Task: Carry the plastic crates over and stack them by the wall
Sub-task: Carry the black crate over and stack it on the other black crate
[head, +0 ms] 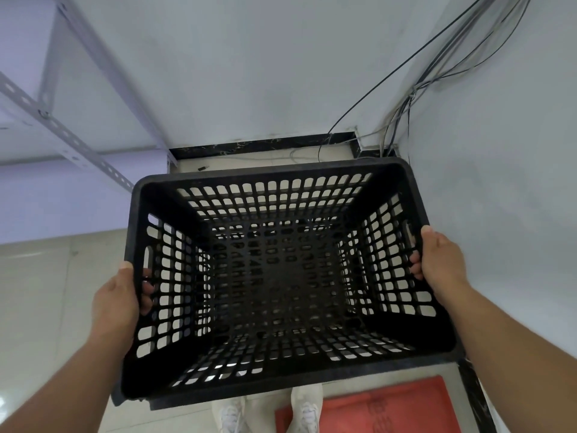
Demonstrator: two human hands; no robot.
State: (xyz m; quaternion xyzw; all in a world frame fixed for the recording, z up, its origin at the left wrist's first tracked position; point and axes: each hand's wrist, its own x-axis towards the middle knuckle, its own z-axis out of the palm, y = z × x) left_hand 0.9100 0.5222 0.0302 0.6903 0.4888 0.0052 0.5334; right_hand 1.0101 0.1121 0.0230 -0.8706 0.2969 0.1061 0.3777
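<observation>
A black perforated plastic crate (pixel 274 170) fills the middle of the head view, open side up and empty. My left hand (pixel 115 301) grips its left rim, thumb on top and fingers through the side slot. On the opposite side, my right hand (pixel 437 260) grips the right rim, its fingertips showing inside through the handle slot. A second dark crate edge (pixel 131 400) shows just under the crate's near left corner; I cannot tell whether the two touch. The white wall (pixel 249 73) stands straight ahead, close behind the crate's far rim.
A perforated metal shelf frame (pixel 62 139) stands at the left. Loose cables (pixel 415 89) hang down the corner at the right and trail onto the floor by the black skirting (pixel 249 145). A red mat (pixel 390 407) lies by my white shoes (pixel 268 410).
</observation>
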